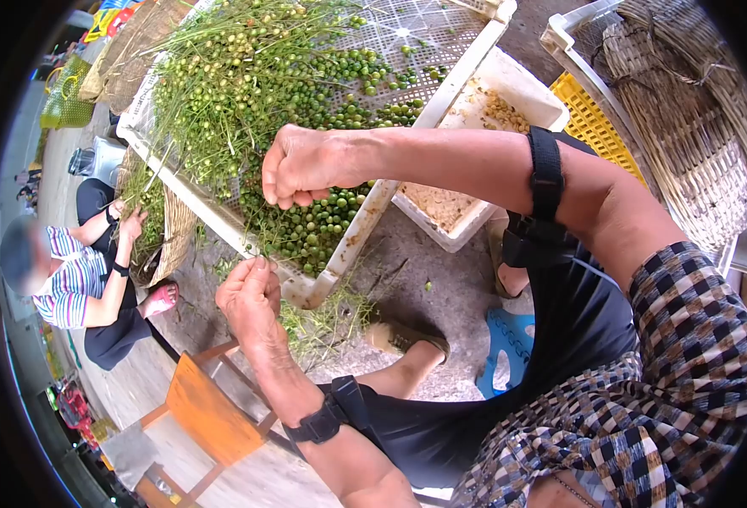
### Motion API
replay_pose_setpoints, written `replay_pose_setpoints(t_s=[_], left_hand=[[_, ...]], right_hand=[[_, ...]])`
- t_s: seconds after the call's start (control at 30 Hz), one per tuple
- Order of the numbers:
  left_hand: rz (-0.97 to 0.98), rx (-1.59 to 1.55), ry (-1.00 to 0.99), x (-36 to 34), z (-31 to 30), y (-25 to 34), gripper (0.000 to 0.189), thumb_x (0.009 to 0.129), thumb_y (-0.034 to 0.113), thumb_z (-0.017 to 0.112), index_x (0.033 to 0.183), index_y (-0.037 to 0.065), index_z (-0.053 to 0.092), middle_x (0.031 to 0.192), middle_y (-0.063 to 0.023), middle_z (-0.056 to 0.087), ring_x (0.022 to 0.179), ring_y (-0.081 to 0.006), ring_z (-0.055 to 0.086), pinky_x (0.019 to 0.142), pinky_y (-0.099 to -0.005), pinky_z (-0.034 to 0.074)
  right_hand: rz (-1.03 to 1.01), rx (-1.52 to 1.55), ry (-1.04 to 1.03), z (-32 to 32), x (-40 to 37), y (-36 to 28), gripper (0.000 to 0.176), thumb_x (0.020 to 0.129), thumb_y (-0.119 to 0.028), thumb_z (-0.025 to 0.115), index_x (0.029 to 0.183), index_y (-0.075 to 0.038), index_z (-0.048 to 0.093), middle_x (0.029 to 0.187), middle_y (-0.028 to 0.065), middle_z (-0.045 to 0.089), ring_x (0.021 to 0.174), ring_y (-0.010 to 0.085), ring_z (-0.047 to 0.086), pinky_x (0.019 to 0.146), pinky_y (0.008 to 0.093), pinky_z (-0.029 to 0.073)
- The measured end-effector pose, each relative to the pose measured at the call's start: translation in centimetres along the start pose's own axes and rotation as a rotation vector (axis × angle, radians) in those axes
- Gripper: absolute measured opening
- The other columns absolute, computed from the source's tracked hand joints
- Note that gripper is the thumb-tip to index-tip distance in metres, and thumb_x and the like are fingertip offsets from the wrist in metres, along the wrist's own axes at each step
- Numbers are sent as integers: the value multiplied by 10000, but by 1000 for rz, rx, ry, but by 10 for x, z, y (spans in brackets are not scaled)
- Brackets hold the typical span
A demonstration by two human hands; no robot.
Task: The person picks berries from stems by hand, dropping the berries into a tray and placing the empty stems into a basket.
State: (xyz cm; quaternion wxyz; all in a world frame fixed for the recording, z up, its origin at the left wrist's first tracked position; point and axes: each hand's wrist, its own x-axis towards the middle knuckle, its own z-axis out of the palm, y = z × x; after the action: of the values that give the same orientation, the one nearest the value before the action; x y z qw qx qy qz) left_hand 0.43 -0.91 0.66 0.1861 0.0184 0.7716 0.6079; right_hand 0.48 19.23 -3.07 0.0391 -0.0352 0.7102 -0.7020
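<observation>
Many green fruits (310, 241) near right hand (306, 165) and left hand (253, 296)

And here, the white mesh crate (461, 72) is seen: on the left, fruiting green stems (213, 102) are heaped; loose green fruits (314, 237) are piled at the near corner and scattered toward the far right.

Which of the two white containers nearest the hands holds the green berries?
The perforated tray below the right hand: green berries are heaped in it, while the smaller box beside it holds pale bits.
</observation>
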Motion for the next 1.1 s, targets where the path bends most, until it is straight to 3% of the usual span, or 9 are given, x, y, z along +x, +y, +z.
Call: replay_pose_setpoints(t_s=[0.03, 0.07, 0.17, 0.37, 0.43, 0.47, 0.63, 0.73, 1.1], left_hand=[[-2, -1, 2, 0, -1, -1, 123, 761, 88, 574, 699, -19, 573, 499, 36, 422, 388, -17, 316, 355, -160, 190], [-1, 5, -8, 0, -2, 0, 122, 761, 84, 572, 696, -20, 572, 497, 36, 421, 388, -16, 316, 356, -159, 189], [-25, 19, -63, -1, 0, 6, 119, 762, 77, 566, 694, -21, 570, 492, 38, 417, 387, -16, 314, 355, -160, 186], [-19, 25, -46, 0, 1, 1, 122, 765, 80, 563, 693, -19, 569, 486, 39, 410, 379, -18, 303, 348, -164, 179], [4, 21, -9, -2, 0, 2, 126, 767, 85, 563, 694, -17, 570, 485, 37, 411, 377, -20, 301, 347, -165, 178], [-21, -4, -66, -3, -2, 7, 126, 772, 92, 560, 706, -15, 564, 489, 32, 407, 379, -22, 300, 345, -166, 178], [-141, -173, -84, 5, -11, 4, 130, 793, 114, 546, 745, -7, 535, 501, 20, 392, 387, -34, 296, 340, -174, 178], [-164, -312, -67, 8, -11, 2, 132, 804, 120, 537, 759, -3, 516, 508, 17, 382, 392, -43, 295, 341, -178, 181], [-192, -248, -33, 4, 5, 1, 130, 796, 98, 544, 769, -26, 516, 528, 9, 402, 401, -42, 306, 345, -164, 197]], right_hand=[[74, -103, -38, 2, -5, -9, 75, 667, -36, 563, 705, 9, 609, 578, 61, 569, 436, 87, 475, 349, 235, 335], [-154, -160, -49, 4, 1, 10, 90, 653, -66, 604, 670, 22, 610, 552, 62, 563, 450, 96, 485, 374, 251, 357], [-114, -365, 61, 16, -12, -13, 124, 639, -83, 626, 625, 38, 600, 518, 63, 542, 454, 103, 485, 395, 268, 371], [-97, -382, -50, 17, 0, 9, 100, 657, -58, 602, 615, 33, 601, 501, 67, 531, 447, 101, 488, 384, 268, 376], [-522, -458, -111, 12, 4, 9, 73, 666, -31, 570, 636, 27, 601, 490, 64, 516, 430, 90, 473, 357, 251, 359], [-110, -16, -63, 11, 0, 11, 71, 674, -8, 540, 677, 34, 596, 519, 66, 527, 418, 86, 464, 337, 235, 348], [-141, 181, 63, 3, 8, 15, 94, 666, 15, 523, 722, 51, 588, 592, 79, 561, 416, 108, 486, 325, 240, 364], [117, -34, -67, 5, -3, -3, 112, 652, 15, 524, 734, 48, 593, 594, 89, 569, 452, 119, 534, 338, 235, 414], [-7, 449, -45, 34, -3, 24, 163, 688, -130, 659, 678, 17, 589, 594, 61, 553, 471, 119, 516, 384, 243, 411]])
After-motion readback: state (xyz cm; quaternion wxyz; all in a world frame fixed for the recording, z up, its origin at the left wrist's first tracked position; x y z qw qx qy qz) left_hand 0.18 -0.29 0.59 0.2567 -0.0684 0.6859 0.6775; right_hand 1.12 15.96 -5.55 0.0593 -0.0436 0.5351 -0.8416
